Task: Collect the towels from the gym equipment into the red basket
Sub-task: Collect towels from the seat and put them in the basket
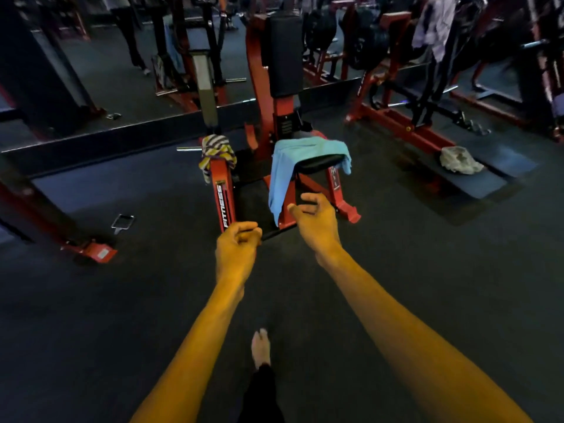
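Observation:
A light blue towel (287,169) drapes over the black seat of a red machine (268,96) straight ahead, hanging down its left side. A striped yellow and dark towel (217,152) sits bunched on the machine's left red arm. A grey towel (459,160) lies crumpled on a dark pad at the right. A pale towel (433,29) hangs on equipment at the far right top. My left hand (236,251) is stretched forward, fingers loosely curled, holding nothing. My right hand (316,221) reaches out just below the blue towel, fingers relaxed, apart from it. No red basket is in view.
Dark rubber floor spreads all around me. A mirror wall runs behind the red machine. Red frames stand at the left (88,248) and right (396,117). My bare foot (261,349) steps forward at the bottom centre.

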`<state>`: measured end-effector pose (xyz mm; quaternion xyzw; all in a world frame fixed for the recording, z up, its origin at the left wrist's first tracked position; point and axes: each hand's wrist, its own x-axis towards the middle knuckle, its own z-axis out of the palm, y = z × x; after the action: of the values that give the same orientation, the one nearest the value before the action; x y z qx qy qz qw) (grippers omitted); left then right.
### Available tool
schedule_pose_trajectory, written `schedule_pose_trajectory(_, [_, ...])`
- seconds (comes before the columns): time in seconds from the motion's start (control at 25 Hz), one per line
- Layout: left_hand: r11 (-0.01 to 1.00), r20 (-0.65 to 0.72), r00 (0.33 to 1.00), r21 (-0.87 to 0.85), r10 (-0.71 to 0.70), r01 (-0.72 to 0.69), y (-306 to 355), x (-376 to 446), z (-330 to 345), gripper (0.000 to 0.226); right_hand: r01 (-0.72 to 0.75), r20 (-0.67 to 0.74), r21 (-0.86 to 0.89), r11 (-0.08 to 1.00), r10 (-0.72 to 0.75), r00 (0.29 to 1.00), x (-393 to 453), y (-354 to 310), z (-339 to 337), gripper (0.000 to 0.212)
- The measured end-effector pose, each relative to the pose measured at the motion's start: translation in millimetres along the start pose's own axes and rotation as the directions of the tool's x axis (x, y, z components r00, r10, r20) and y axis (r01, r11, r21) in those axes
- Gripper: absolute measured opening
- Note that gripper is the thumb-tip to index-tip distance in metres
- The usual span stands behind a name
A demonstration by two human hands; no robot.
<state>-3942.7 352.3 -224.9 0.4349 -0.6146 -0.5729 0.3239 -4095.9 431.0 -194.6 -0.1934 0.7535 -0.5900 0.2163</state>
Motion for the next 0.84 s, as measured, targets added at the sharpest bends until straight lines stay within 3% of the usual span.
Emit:
schedule_pose_trajectory(0.24, [0.999,0.031,0.999,-0.006,-0.037,0.038,-6,219,92,0.012,0.050,0.027,-0.233,0.971,-0.045,0.999,230,10,46,0.051])
schedule_pose_trajectory(0.44, [0.986,0.069,0.993,0.139,-0.100,0.090,2,374,149,0.010,0.031,0.098,-0.566,0.824,0.030,0.995,388,17,77,0.077])
schedule_pose_trajectory(0.68, [0.961,0.067,0.984,0.236,-0.166,0.146,-10,513,215,0.014,0.062,0.205,-0.683,0.728,0.109,0.973,545,51,98,0.086])
schedule_pose_trajectory(0.76, [0.953,0.036,0.980,0.241,-0.197,0.183,-20,545,235,0.018,0.131,0.260,-0.757,0.640,0.111,0.959,589,73,102,0.093])
schedule_pose_trajectory(0.84, [0.932,0.002,0.967,0.265,-0.255,0.246,-27,567,255,0.019,0.227,0.321,-0.849,0.477,0.124,0.939,632,97,101,0.111])
